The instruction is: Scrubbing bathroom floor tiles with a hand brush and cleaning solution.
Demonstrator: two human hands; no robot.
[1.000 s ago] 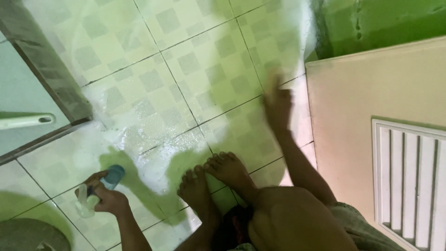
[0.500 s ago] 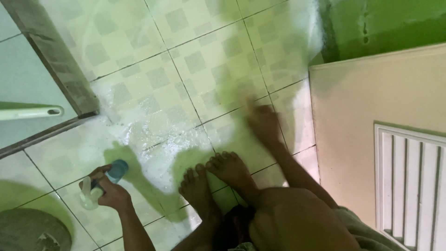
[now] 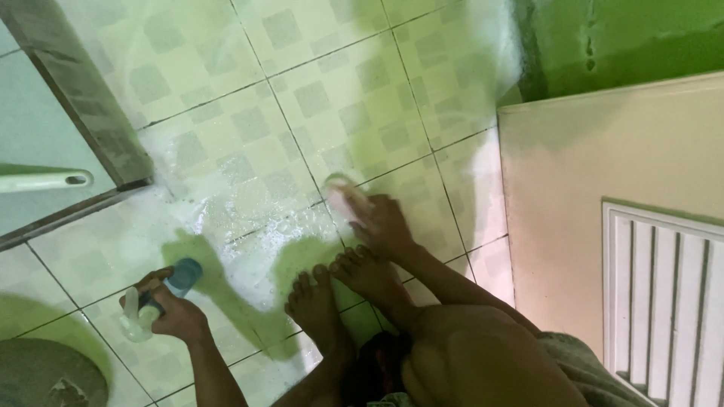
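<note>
Fingers of the left hand wrapped around a blue-capped bottle, right hand presses a pale scrubber flat onto the soapy tile floor, squatting low for reach.

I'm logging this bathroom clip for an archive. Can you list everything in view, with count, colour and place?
Floor tiles: many, pale green checked, wet and soapy, centre.
Door: one, cream with white louvred vent, right.
Wall: one, green, top right.
Threshold strip: one, grey, upper left.
Handle: one, white, left edge.
Bottle: one, clear with blue cap, in left hand.
Scrubber: one, pale, blurred, under right hand.
Feet: two, bare, bottom centre.
Left hand: lower left.
Right hand: centre.
</note>
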